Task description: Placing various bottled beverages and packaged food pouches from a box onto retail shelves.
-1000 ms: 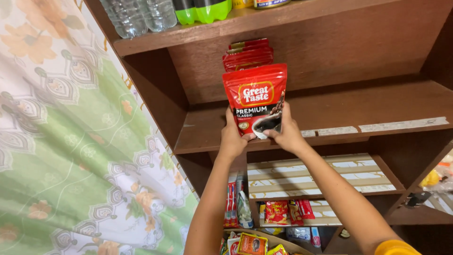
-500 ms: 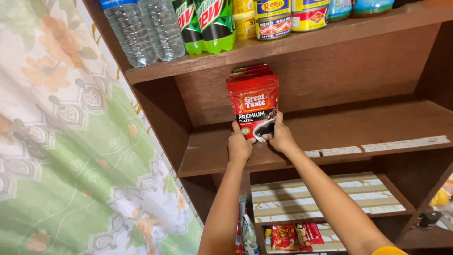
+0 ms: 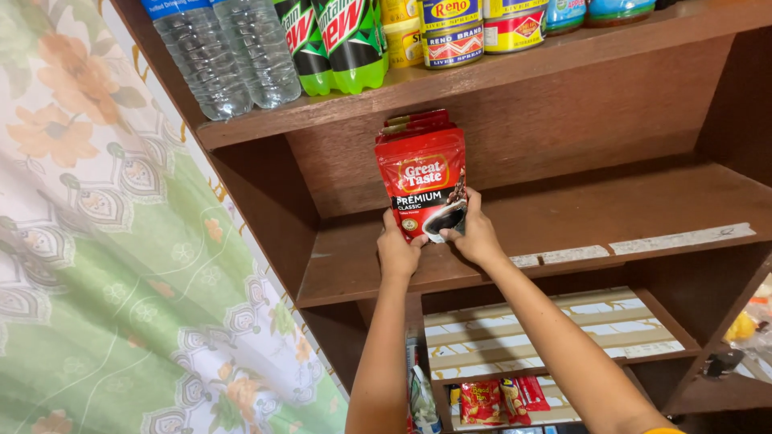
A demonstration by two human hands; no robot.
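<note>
Two hands hold one red stand-up pouch (image 3: 424, 191) upright on the middle shelf (image 3: 563, 229) of a dark wooden shelving unit. Left hand (image 3: 399, 251) grips the pouch's bottom left corner, fingers curled round the edge; right hand (image 3: 474, 235) is closed on the bottom right, thumb on the front, fingers behind. Pouch base sits at or just above the shelf board, can't tell if it touches. Pouch is red w/ a black lower band and a coffee-cup picture. Directly behind it stand more red pouches (image 3: 416, 122) of the same kind, tops showing above the front one, in a row running back twd the rear panel. Rest of that shelf to the right is bare wood w/ pale tape strips (image 3: 679, 238) along the front edge.

Shelf above: clear water bottles (image 3: 229, 52) at left, green soda bottles (image 3: 338, 40) beside them, then yellow and red tins (image 3: 450, 30) and a blue-labelled jar (image 3: 567, 12).

Shelf below the arms is lined w/ striped paper (image 3: 547, 333); lower still, small red snack packets (image 3: 498, 399) lie near the front.

Left of the unit hangs a floral curtain (image 3: 104, 265), green, white and orange, just beside the unit's side panel. At far right edge, something yellow (image 3: 741, 327), blurred, can't identify.
</note>
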